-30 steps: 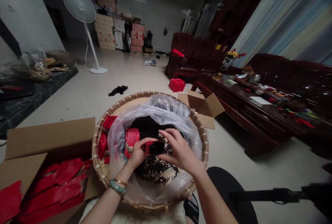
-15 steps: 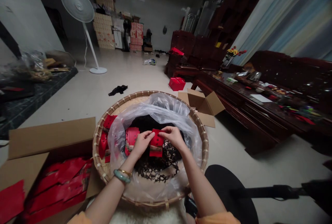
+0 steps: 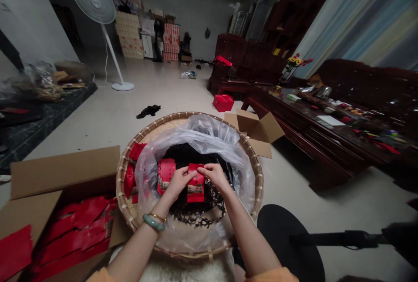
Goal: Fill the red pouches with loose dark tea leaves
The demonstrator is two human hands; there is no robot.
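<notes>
My left hand (image 3: 178, 181) and my right hand (image 3: 214, 175) both pinch the top edge of a small red packet (image 3: 195, 189), holding it upright over a heap of dark loose leaves (image 3: 196, 212). The leaves lie in a clear plastic bag (image 3: 202, 140) that sits in a round woven basket (image 3: 153, 127) on my lap. More red packets (image 3: 166, 174) stand in the bag just left of my left hand. A green bangle is on my left wrist.
An open cardboard box (image 3: 62, 173) full of flat red packets (image 3: 75, 229) sits at my left. A smaller open box (image 3: 256, 127) lies beyond the basket. A dark wooden table (image 3: 310, 129) with clutter runs along the right. A white standing fan (image 3: 94, 1) is far left.
The red packet came up out of the leaves, where my hands held it low a second ago. Both hands now pinch its top edge, closer together.
</notes>
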